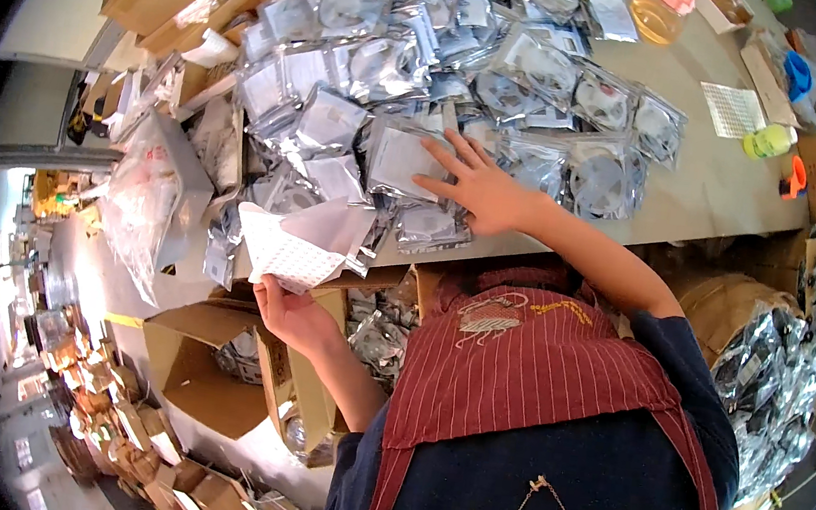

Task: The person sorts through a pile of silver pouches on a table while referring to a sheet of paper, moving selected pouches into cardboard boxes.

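My left hand [292, 314] is at the table's front edge, thumb and fingers pinching a curled white sheet of small labels [300, 251]. The sheet bends up over the packets beside it. To its right, my right hand [487, 196] rests with fingers spread on a flat clear-silver plastic packet [401, 159]; this packet has a pale, label-like face. Another packet [431, 225] lies just below it, near the edge. Beyond both hands spreads a heap of similar plastic packets [356, 7], some showing round grey parts inside.
On the table's right stand a yellow-green bottle [768, 142], another label sheet [734, 111] and a container of amber liquid [656, 17]. A plastic-covered bin [148, 195] is at the left. Below the table are an open cardboard box [203, 332] and bagged silvery parts [765, 386].
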### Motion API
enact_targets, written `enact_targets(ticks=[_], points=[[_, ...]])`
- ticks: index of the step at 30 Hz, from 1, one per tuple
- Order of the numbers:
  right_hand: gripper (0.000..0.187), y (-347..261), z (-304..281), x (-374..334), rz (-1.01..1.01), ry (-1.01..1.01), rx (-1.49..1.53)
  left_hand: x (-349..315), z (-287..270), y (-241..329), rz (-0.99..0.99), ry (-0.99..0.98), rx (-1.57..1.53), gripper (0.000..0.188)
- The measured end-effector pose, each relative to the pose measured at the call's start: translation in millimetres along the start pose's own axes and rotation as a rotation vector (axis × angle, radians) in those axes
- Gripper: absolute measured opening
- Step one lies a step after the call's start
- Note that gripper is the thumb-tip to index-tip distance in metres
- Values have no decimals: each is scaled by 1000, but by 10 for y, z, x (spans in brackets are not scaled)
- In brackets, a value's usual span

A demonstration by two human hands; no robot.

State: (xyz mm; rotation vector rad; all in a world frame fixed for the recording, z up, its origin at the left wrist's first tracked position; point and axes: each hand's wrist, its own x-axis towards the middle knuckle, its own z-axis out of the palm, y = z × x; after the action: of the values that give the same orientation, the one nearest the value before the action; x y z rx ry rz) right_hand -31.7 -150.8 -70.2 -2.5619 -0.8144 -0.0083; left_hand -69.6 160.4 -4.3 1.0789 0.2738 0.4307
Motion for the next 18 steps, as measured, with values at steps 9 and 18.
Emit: enact_targets(ticks=[9, 18], points=[[69, 26, 137, 106, 107, 117, 107, -106, -18, -12, 13, 114, -20, 7], [66, -313, 170, 163, 276, 109, -213, 72, 3, -345, -64, 103, -13, 7]])
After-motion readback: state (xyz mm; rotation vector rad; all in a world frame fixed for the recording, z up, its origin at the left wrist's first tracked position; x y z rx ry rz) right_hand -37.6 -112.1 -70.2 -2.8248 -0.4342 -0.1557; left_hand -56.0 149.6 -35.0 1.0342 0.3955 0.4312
